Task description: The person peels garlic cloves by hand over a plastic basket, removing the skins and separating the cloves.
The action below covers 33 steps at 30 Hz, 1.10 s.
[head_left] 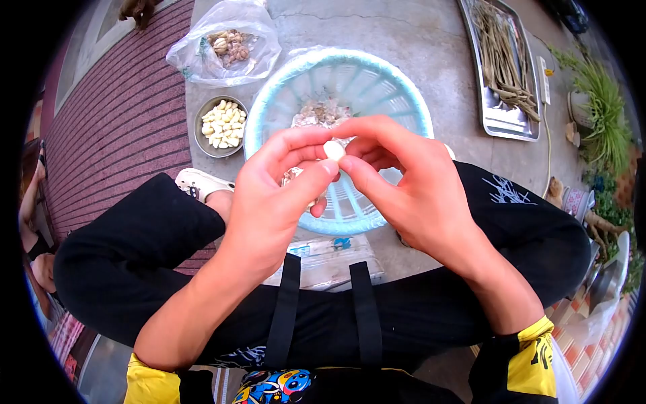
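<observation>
A pale garlic clove [334, 150] is pinched between the thumbs and forefingers of my left hand [272, 185] and my right hand [414, 182]. In the curled fingers of my left hand sits something papery and whitish-brown [292, 176], perhaps part of a garlic bulb, mostly hidden. Both hands are above a light-blue plastic basket [259, 101] lined with clear plastic. Papery garlic skins [321, 113] lie inside it. Left of the basket, a metal bowl [200, 135] holds many peeled cloves [223, 124].
Behind the bowl, an opened plastic bag [259, 40] contains garlic bulbs [229, 47]. A metal tray [506, 124] of dried stalks [501, 54] lies at the right, near a power strip [543, 79] and potted plants [605, 114]. My legs surround the basket's near side.
</observation>
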Each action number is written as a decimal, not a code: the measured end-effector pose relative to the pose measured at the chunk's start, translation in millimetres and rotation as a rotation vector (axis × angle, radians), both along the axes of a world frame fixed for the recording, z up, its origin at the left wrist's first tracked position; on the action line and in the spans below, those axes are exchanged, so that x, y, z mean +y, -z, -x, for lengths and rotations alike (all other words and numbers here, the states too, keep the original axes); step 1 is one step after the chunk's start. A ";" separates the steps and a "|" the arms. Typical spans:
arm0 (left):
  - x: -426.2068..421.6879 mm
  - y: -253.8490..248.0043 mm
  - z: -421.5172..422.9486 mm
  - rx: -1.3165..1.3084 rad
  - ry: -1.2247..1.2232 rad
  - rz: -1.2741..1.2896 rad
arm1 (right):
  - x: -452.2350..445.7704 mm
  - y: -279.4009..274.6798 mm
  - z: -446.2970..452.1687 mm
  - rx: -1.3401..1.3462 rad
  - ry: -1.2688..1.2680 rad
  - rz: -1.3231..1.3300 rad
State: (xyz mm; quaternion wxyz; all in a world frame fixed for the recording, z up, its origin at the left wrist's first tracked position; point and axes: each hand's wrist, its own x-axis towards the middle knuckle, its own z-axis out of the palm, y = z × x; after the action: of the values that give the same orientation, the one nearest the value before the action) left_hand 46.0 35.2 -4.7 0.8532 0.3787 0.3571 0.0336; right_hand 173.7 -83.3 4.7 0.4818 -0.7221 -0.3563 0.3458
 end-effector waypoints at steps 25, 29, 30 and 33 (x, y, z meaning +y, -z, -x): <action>-3.1 1.3 0.1 -0.110 0.176 -0.992 | -0.3 -10.1 -11.5 0.523 0.059 0.057; -3.3 -1.7 0.4 -0.097 0.180 -0.951 | 3.3 -21.2 -12.5 0.552 0.054 0.182; -3.9 -2.8 0.7 -0.091 0.197 -0.960 | 2.0 -18.4 -12.2 0.566 0.052 0.163; -4.1 -0.7 2.7 -0.049 0.151 -0.801 | -2.5 -11.1 -12.3 0.601 0.089 0.123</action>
State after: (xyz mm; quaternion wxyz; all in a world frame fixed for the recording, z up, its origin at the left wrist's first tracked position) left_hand 43.3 31.2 -4.0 0.6463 0.7054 0.2666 0.1164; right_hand 186.0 -85.8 15.8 0.5355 -0.6303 -0.1442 0.5433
